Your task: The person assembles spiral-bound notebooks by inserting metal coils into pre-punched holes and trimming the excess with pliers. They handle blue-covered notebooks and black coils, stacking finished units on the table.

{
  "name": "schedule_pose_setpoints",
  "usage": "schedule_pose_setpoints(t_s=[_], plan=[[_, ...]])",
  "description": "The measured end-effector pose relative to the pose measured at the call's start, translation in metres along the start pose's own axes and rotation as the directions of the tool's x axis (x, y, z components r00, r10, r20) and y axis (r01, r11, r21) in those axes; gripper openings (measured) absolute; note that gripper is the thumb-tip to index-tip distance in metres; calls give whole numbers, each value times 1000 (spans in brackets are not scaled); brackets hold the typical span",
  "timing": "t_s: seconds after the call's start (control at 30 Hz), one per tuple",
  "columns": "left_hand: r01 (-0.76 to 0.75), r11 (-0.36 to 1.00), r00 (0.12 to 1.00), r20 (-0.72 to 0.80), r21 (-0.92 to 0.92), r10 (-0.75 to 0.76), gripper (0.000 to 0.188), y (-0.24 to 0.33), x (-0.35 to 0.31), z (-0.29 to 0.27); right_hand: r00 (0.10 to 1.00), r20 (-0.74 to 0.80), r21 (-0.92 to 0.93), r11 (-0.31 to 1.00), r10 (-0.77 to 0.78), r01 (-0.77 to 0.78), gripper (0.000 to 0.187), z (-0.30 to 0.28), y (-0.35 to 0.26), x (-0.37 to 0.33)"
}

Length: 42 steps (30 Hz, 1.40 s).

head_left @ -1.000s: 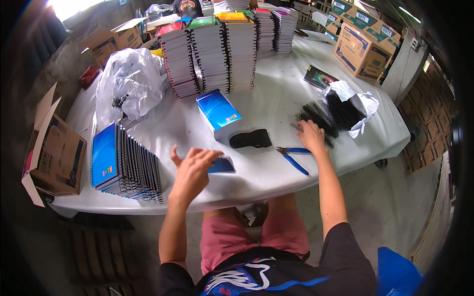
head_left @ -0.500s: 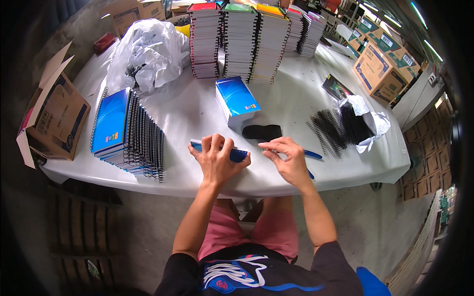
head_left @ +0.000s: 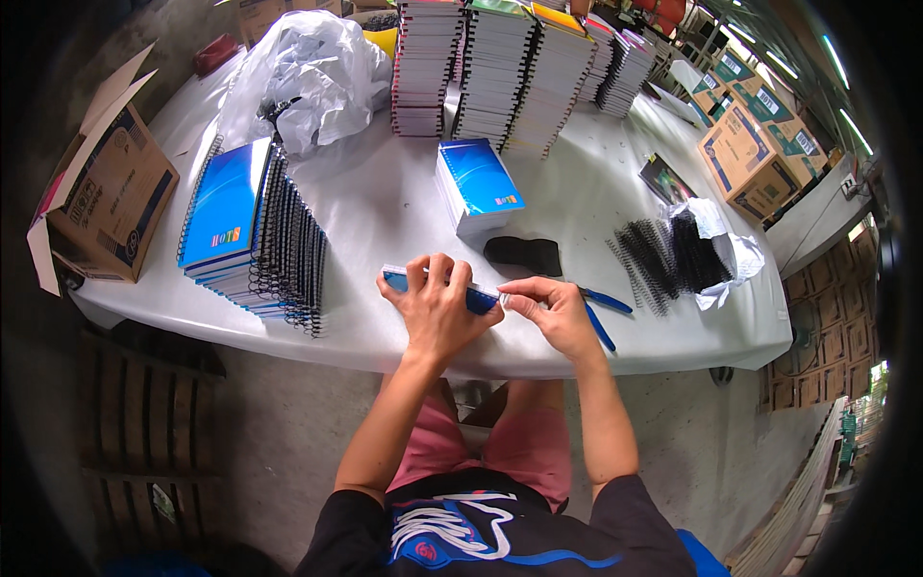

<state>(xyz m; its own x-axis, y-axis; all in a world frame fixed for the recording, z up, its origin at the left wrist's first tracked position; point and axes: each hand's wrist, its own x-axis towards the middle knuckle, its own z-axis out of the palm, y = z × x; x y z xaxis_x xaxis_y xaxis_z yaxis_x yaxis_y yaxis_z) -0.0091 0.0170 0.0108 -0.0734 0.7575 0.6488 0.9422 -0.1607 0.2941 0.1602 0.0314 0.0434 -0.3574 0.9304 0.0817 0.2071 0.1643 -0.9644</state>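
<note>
The notebook (head_left: 480, 301) is blue, the coils (head_left: 696, 254) black, the tablecloth (head_left: 577, 216) white.

The hands (head_left: 435, 310) meet along a blue notebook (head_left: 481, 301)

On the white-covered table (head_left: 375, 226), with the blue-covered rectangular paper stack (head_left: 481, 183) as datum, the blue coil-bound notebook pile (head_left: 226, 207) lies left, the crumpled translucent plastic bag (head_left: 332, 77) left-rear, the tall white-paged book stacks (head_left: 492, 77) behind, the blue-handled metal pliers (head_left: 606, 300) right-front, and the black helical coils (head_left: 639, 260) right.
</note>
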Motion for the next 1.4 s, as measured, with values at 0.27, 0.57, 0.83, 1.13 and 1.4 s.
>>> schedule_pose_setpoints(t_s=[0.27, 0.57, 0.83, 1.13, 1.4], plan=[[-17, 1000, 998, 60, 17, 16, 60, -4, -1, -7, 987, 51, -364, 917, -153, 161, 29, 4, -29, -3], [-13, 998, 984, 174, -65, 24, 56, -9, 7, -14, 975, 122, -313, 925, -184, 214, 23, -3, -22, 7], [3, 1000, 998, 59, -23, -2, 53, 0, 3, -8, 920, -220, -394, 892, -325, 221, 26, 25, -6, 3], [7, 1000, 997, 73, -6, -6, 56, 1, 0, -6, 902, -76, -489, 804, -425, 338, 12, 16, -3, 3], [-60, 969, 985, 144, -241, 97, 57, -20, 4, -17, 983, 93, -598, 781, -157, 181, 23, -35, -9, 42]])
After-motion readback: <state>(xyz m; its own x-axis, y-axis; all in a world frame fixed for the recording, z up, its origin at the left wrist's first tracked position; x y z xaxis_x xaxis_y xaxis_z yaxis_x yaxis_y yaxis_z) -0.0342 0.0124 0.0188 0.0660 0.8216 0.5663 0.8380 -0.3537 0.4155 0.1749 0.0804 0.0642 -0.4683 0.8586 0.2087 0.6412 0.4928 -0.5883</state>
